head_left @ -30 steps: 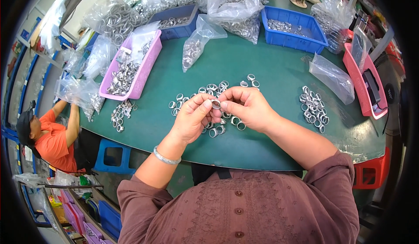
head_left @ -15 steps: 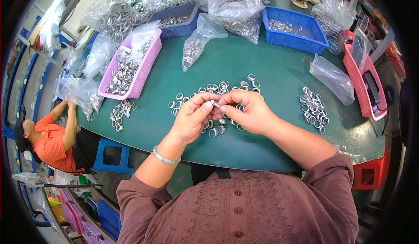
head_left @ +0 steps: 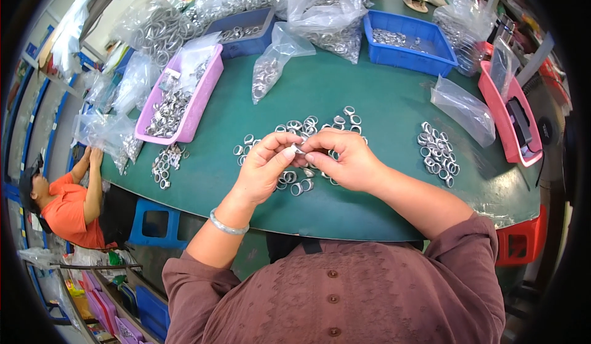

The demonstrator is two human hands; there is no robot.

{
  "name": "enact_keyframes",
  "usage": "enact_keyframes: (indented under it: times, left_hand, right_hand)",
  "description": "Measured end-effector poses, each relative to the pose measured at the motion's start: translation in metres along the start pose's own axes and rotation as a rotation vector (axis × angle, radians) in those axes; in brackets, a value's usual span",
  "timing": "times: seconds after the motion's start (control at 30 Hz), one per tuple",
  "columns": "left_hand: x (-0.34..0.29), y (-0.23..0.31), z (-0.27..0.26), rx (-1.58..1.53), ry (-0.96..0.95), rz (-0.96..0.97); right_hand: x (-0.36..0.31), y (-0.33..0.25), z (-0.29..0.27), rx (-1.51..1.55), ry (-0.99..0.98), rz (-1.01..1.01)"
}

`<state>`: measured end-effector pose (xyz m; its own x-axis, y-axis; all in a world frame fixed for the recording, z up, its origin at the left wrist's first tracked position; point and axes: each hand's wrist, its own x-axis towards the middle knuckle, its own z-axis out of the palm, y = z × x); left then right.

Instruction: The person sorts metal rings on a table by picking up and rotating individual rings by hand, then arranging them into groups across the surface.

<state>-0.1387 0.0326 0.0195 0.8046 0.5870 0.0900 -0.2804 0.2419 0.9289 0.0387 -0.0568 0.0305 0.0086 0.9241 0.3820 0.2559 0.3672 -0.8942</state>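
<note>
Left hand [head_left: 263, 170] and right hand [head_left: 342, 159] pinch small metal ring [head_left: 300, 150] over loose ring pile [head_left: 295, 181] mid-tabletop [head_left: 369, 104]; slipped pinch risks ring dropping, lost among others

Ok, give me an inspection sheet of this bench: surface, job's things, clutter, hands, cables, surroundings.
Surface: green table, rounded front edge.
Job's things: small metal ring pinched between both hands; loose metal rings scattered beneath them; second ring cluster to the right.
Clutter: pink tray of rings, blue bin, plastic bags of rings, red tray.
Hands: left hand and right hand meet fingertip to fingertip.
Cables: nothing seen.
Surroundings: another person in an orange shirt at far left; blue stool.
</note>
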Motion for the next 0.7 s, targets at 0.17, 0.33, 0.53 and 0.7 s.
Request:
enact_keyframes:
  times: [0.17,0.33,0.53,0.7]
  left_hand:
    - [0.007,0.001,-0.018,0.887,0.234,0.212]
    - [0.034,0.004,-0.032,1.406,0.291,0.323]
    - [0.05,-0.001,-0.051,1.675,0.253,0.136]
    - [0.037,0.003,-0.055,1.623,0.275,0.167]
  right_hand:
    - [-0.007,0.001,-0.022,-0.284,-0.068,0.013]
    - [-0.013,0.027,-0.071,-0.777,-0.031,0.057]
    - [-0.012,0.044,-0.078,-0.957,-0.25,0.104]
    - [-0.034,0.019,-0.127,-1.02,-0.113,0.111]
